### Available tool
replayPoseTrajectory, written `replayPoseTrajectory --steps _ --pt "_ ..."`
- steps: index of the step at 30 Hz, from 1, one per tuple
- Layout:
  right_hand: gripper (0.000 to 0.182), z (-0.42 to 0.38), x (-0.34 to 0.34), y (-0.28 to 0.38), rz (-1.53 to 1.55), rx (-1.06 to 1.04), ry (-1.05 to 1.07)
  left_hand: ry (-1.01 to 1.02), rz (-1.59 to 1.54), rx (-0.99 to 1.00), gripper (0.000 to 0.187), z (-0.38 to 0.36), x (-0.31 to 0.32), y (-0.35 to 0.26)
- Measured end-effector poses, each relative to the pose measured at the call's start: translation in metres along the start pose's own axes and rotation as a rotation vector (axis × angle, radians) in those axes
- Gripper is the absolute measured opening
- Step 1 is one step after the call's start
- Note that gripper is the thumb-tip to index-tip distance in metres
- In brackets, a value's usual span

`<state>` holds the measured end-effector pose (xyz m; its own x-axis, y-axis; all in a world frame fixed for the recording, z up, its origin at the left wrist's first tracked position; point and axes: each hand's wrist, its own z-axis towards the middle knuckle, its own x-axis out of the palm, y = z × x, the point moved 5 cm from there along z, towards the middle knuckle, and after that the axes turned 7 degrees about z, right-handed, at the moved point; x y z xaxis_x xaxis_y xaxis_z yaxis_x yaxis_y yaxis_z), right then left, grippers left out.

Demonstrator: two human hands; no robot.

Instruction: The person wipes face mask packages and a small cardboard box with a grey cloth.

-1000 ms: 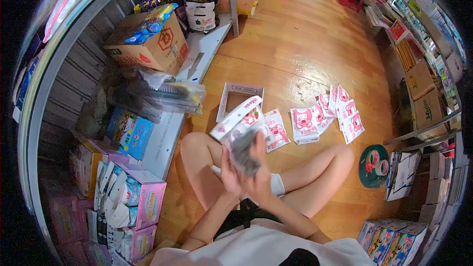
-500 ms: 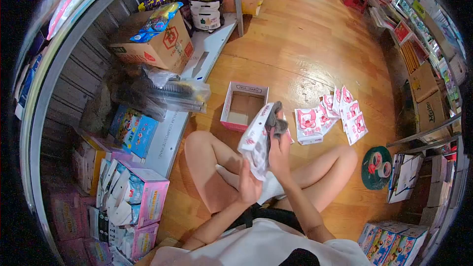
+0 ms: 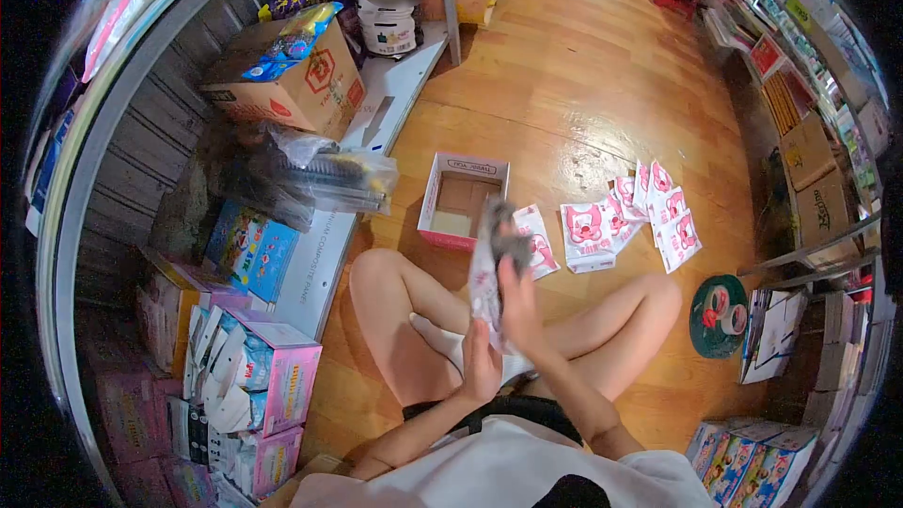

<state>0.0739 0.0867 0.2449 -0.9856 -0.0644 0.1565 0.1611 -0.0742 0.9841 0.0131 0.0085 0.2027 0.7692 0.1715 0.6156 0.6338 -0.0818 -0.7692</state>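
Note:
Between my knees, a white packet with pink print [image 3: 483, 284] is held up nearly edge-on. My left hand [image 3: 481, 369] is closed on its lower end. A dark grey cloth [image 3: 513, 243] is gripped in my right hand [image 3: 520, 309] and lies against the packet's right side; motion blurs both. Just beyond stands an open pink-and-white box [image 3: 435, 198] with bare cardboard showing inside. A similar packet [image 3: 536, 243] lies on the floor right of my hands, partly covered by them. Several more pink-and-white packets [image 3: 585, 226] lie fanned out farther right.
On my left, a low shelf [image 3: 324, 273] carries cartons, plastic-wrapped goods and a blue box [image 3: 252, 249]. Pink boxes of packets [image 3: 287, 386] stand near my left knee. A green tray with tape rolls [image 3: 707, 339] sits by my right knee, beside stocked shelving [image 3: 809, 254].
The packet has turned from a slant to a more upright, edge-on position. My right hand and the cloth have shifted left and slightly down, uncovering more of the packet on the floor.

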Motion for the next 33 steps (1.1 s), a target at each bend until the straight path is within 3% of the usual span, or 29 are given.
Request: replayPoseTrajectory --steps 1,3,4,5,7,10,12,15,16,18,21,23,24,28,31,33 --pt "0.055 -0.021 0.010 -0.001 -0.053 -0.083 0.018 -0.072 0.061 0.099 0.048 0.003 -0.006 -0.002" --pt "0.060 -0.039 0.023 0.005 -0.158 -0.223 0.070 -0.090 0.650 0.158 0.043 0.013 -0.043 0.001" --pt "0.061 -0.042 0.028 0.012 -0.208 -0.284 0.097 -0.016 1.061 0.363 0.042 0.020 -0.041 -0.002" --pt "0.062 -0.043 0.031 0.016 -0.255 -0.348 0.120 -0.044 0.756 0.233 0.043 0.017 -0.047 0.005" --pt "0.059 -0.023 0.022 0.007 -0.032 -0.154 0.066 -0.086 0.152 -0.016 0.044 0.011 -0.018 -0.009" --pt "0.053 0.017 0.001 -0.007 0.299 0.128 -0.032 -0.016 0.041 0.013 0.048 0.007 -0.006 -0.004" --pt "0.051 0.014 0.001 -0.009 0.266 0.132 -0.027 0.014 0.168 0.040 0.055 0.008 -0.010 -0.009" --pt "0.049 -0.032 0.015 -0.007 -0.033 -0.109 0.105 -0.054 0.425 0.195 0.064 0.011 -0.013 -0.031" --pt "0.049 -0.043 0.020 -0.008 -0.044 -0.174 0.152 -0.019 0.391 0.231 0.065 0.013 -0.005 -0.042" --pt "0.049 -0.048 0.022 -0.017 0.011 -0.215 0.097 -0.029 0.288 0.112 0.064 0.009 -0.014 -0.030" --pt "0.053 -0.029 -0.009 -0.089 0.432 0.364 -0.090 0.015 0.312 0.115 0.060 0.007 -0.028 -0.009" --pt "0.051 -0.002 -0.005 -0.037 0.459 0.582 -0.142 0.092 0.544 0.220 0.055 0.004 -0.016 -0.022" --pt "0.051 -0.002 -0.003 -0.031 0.445 0.493 -0.092 0.138 0.702 0.290 0.052 0.002 -0.005 -0.033" --pt "0.051 -0.029 0.009 -0.010 0.362 0.148 0.051 0.033 0.740 0.527 0.039 0.013 -0.001 -0.044" --pt "0.049 -0.059 0.007 -0.020 0.354 0.119 0.000 0.000 0.965 0.512 0.034 0.019 0.003 -0.059" --pt "0.046 -0.058 -0.006 -0.017 0.318 0.155 -0.140 0.119 1.227 0.604 0.034 0.012 0.012 -0.050"
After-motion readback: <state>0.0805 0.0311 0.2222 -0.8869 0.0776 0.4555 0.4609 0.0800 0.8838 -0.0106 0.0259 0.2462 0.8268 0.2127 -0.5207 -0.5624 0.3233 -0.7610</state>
